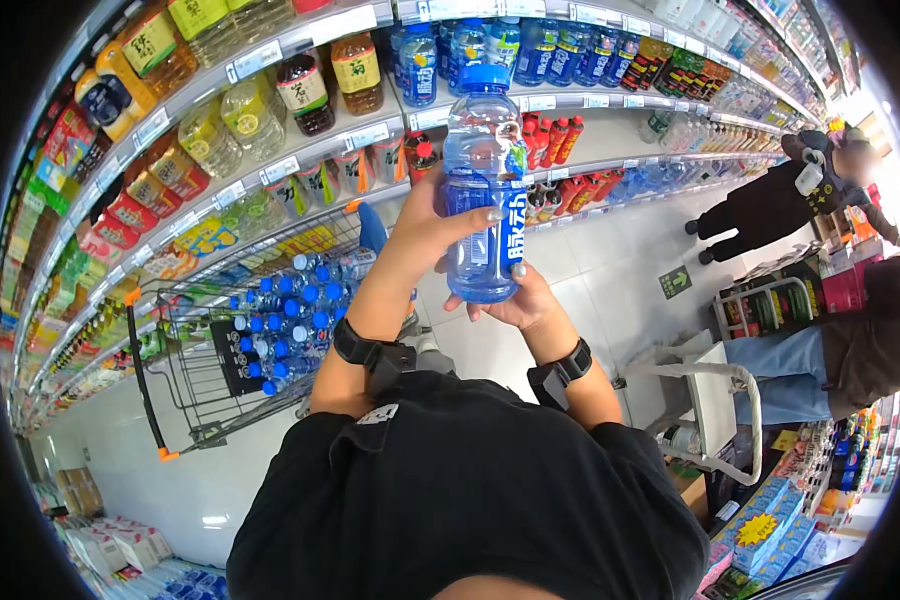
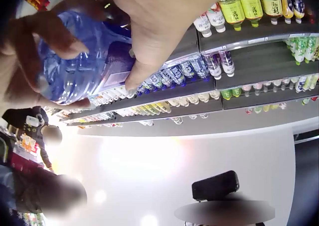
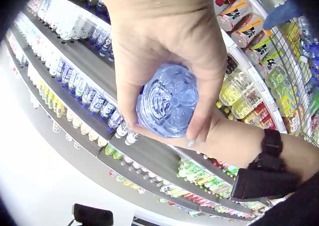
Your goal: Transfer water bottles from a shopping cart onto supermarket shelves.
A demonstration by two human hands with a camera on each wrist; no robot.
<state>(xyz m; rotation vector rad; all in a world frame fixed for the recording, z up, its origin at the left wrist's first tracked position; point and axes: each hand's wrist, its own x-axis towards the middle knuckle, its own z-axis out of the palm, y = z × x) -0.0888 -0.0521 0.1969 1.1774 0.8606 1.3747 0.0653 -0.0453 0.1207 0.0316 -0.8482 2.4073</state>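
Upright in front of the chest is a large clear bottle [image 1: 485, 150] with a blue cap and blue label. My left hand [image 1: 432, 222] grips its side around the label, thumb across the front. Down at the bottle's lower end, my right hand [image 1: 526, 300] holds it with thumb and fingers curled round the base. From the right wrist, the bluish ridged bottom of the bottle [image 3: 172, 104] shows between thumb and fingers of the right hand [image 3: 167, 41]. In the left wrist view, the left hand [image 2: 154, 21] overlaps part of the bottle [image 2: 79, 66].
Drink shelves [image 1: 350, 130] stand ahead, with similar blue bottles [image 1: 420, 70] on an upper tier. To the left is a shopping cart [image 1: 185, 370] holding several blue-capped bottles [image 1: 295, 310]. At right, a person in dark clothes [image 1: 770, 195] stands beyond another person's jeans [image 1: 780, 370] and a light-coloured cart [image 1: 710, 400].
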